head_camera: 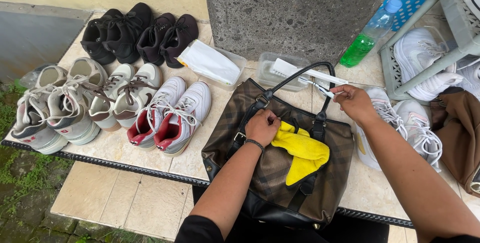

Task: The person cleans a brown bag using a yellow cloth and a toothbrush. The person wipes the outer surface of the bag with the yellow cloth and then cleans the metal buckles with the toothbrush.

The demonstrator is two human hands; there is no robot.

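Head view, looking down on a tiled bench (125,148) set against a stone block. A dark brown plaid handbag (280,173) lies flat near the front edge of the bench, its two black handles (300,75) arching up toward the back. A yellow cloth (302,150) lies on the bag's upper face, partly under one handle strap.

Left hand (262,127): closed into a loose fist, resting on the handbag just beside the yellow cloth, fingers curled on the cloth's left end. A dark bead bracelet sits on the wrist.

Right hand (354,102): fingers pinched narrow on the handle of a small white brush (315,85), which points left across the bag's handle arch. The hand hovers above the back right corner of the bag.

Behind the bag stand two clear plastic containers: the left container (235,70) holds a white packet (207,62), and the right container (277,73) holds a white brush-like tool. A plastic bottle (372,35) with green liquid and a blue cap leans near a grey rack (425,68).

Left of the bag, shoes stand in pairs: white sneakers with red linings (172,115), white and brown sneakers (125,95), grey sneakers (55,108), and two pairs of black shoes (135,33) at the back. White sneakers (405,123) lie to the right of the bag, touching the right forearm's far side, and a brown bag (457,133) sits at the right edge.
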